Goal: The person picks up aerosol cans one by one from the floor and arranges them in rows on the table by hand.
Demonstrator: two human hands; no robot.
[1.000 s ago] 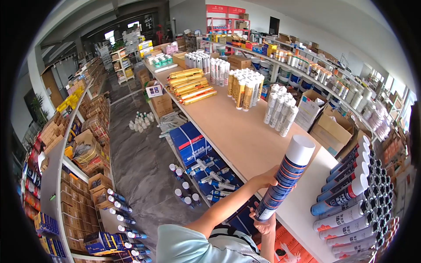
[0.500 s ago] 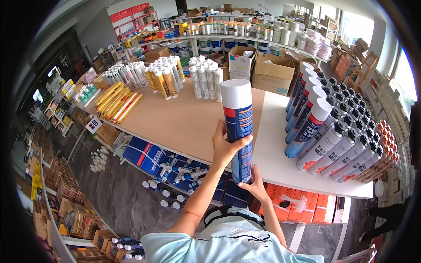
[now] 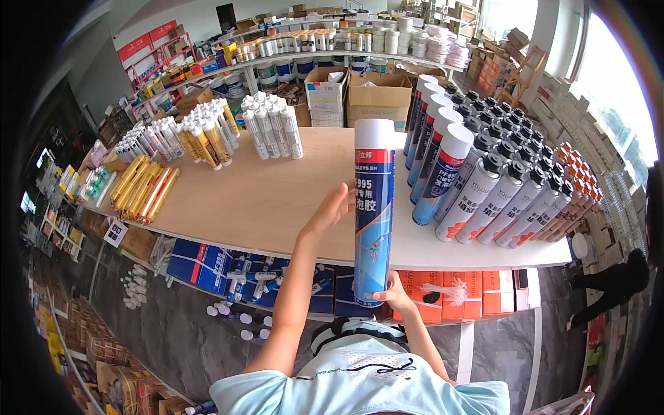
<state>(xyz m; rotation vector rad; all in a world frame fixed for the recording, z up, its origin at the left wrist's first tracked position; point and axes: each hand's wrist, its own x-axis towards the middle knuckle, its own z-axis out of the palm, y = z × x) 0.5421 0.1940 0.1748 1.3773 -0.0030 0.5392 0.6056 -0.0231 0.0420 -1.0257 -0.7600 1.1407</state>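
A tall blue foam spray can (image 3: 374, 228) with a white cap and a red band stands upright in front of me, over the table's front edge. Near its base, my right hand (image 3: 394, 293) is closed around it. My left hand (image 3: 328, 213) is beside the can's left side at mid-height, fingers stretched out and not wrapped round it; whether the fingertips touch it, I cannot tell. To the right, a row of similar blue cans with white caps (image 3: 443, 173) stands on the table, next to several rows of white cans with black tops (image 3: 477, 197).
On the wooden table (image 3: 277, 200) stand white cartridges (image 3: 271, 128), yellow cartridges (image 3: 207, 142) and gold foil tubes (image 3: 144, 188). Orange boxes (image 3: 460, 294) and blue boxes (image 3: 200, 263) sit below. Cardboard boxes (image 3: 377, 97) are behind. A person in dark clothes (image 3: 615, 283) is at right.
The can has been turned so its front label faces me. My left hand has let go of its middle and opened. The right hand still holds the base. My view has swung right.
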